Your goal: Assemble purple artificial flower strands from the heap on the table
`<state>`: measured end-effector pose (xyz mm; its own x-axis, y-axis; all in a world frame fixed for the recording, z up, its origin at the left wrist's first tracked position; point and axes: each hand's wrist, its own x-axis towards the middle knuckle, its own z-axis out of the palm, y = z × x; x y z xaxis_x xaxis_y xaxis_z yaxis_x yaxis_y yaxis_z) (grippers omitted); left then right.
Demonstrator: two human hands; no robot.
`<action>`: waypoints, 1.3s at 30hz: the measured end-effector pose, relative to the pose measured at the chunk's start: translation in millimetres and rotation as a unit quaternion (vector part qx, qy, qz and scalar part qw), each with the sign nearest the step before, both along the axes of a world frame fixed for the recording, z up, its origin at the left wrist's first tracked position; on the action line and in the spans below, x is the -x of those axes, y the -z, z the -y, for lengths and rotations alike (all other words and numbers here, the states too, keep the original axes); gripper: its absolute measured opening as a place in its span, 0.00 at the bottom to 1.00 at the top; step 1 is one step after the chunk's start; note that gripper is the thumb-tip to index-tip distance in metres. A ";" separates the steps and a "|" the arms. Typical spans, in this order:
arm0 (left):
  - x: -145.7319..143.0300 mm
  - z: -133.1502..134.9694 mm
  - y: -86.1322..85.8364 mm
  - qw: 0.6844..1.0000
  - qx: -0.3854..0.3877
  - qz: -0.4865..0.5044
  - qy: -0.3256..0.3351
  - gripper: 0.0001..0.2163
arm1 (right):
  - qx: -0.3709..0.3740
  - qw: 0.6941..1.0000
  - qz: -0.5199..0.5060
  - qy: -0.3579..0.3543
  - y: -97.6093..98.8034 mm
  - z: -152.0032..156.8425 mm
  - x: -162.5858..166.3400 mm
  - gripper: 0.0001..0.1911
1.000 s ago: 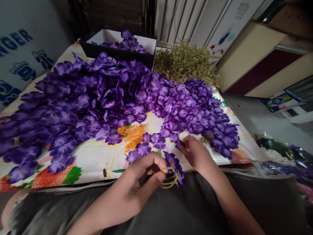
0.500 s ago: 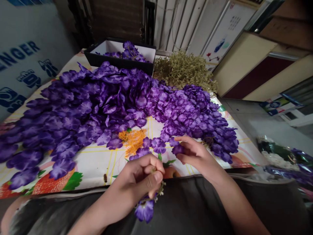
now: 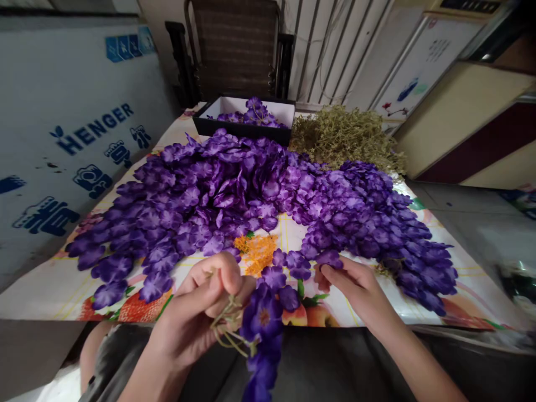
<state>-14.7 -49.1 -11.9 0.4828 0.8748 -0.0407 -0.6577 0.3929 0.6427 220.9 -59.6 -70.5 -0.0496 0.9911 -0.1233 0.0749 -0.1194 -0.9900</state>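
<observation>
My left hand (image 3: 209, 312) is closed around the thin green stems (image 3: 230, 329) of an artificial flower sprig. Purple flowers (image 3: 263, 318) on that sprig hang below the hand, over the front edge of the table. Close to the table top, my right hand (image 3: 354, 287) has its fingers pinched at a loose purple petal piece (image 3: 329, 258). A few more loose petal pieces (image 3: 298, 263) lie between the two hands. Behind them spreads a large heap of purple petal pieces (image 3: 234, 190).
A black box with a white inside (image 3: 243, 132) holds purple flowers at the back. Beside it lies a bundle of green stems (image 3: 347, 134). Orange sprigs (image 3: 257, 251) rest on the fruit-patterned tablecloth (image 3: 481, 301). A chair (image 3: 238, 50) stands behind, a white appliance (image 3: 75, 184) at left.
My left hand has turned and lifted the sprig, so more of its purple flowers show. My right hand's fingers have closed on a petal piece. The camera view has swung left.
</observation>
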 end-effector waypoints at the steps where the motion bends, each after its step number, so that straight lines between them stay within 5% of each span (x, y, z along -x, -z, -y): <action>1: 3.5 -1.9 -1.5 1.000 0.007 0.008 -0.005 0.05 | -0.019 1.000 0.014 -0.015 -3.7 -6.1 6.5 0.10; 6: 8.0 -7.5 2.7 0.999 0.045 -0.002 -0.009 0.08 | -0.196 0.964 0.113 -0.140 -23.3 -67.2 59.4 0.07; 13: 18.2 -11.3 9.0 0.998 0.035 0.039 -0.021 0.08 | -0.234 0.947 0.156 -0.157 -13.3 -135.0 112.6 0.04; 18: 21.1 -11.0 7.2 0.999 0.024 0.021 -0.004 0.07 | -0.201 0.968 0.118 -0.097 -21.3 -110.6 90.6 0.09; 24: 6.0 -7.1 4.1 0.968 -0.024 -0.234 -0.089 0.11 | -0.125 0.992 -0.016 -0.007 -38.7 -56.2 50.5 0.11; 29: -6.9 5.8 8.7 0.851 -0.228 -0.458 -0.114 0.10 | -0.016 0.967 -0.252 0.030 -43.1 -10.1 29.8 0.10; 32: -16.2 15.5 14.5 0.752 -0.350 -0.557 -0.030 0.19 | 0.006 0.966 -0.258 0.004 -45.8 9.7 26.6 0.11; 35: -25.6 19.4 17.4 0.689 -0.379 -0.618 0.009 0.13 | 0.005 0.977 -0.213 -0.001 -48.9 19.0 24.9 0.10; 39: -34.9 16.2 14.0 0.751 -0.332 -0.570 0.020 0.10 | -0.013 0.979 -0.203 0.029 -51.1 21.1 17.5 0.09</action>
